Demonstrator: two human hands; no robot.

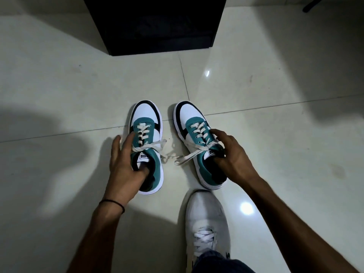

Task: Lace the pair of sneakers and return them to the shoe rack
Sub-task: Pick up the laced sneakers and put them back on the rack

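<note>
On glossy tile [256,85], teal sneakers [144,113] gripped, left hand [124,164], right hand [234,154].

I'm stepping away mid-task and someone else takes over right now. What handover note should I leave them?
Left hand: grips the left sneaker at its collar, thumb inside the opening.
Right hand: grips the right sneaker, fingers curled over the tongue.
Both sneakers stand side by side on the floor, toes toward the dark cabinet.
Done: both look laced; lace ends trail between them.
Left: carry the pair to the shoe rack, probably that cabinet.
</note>
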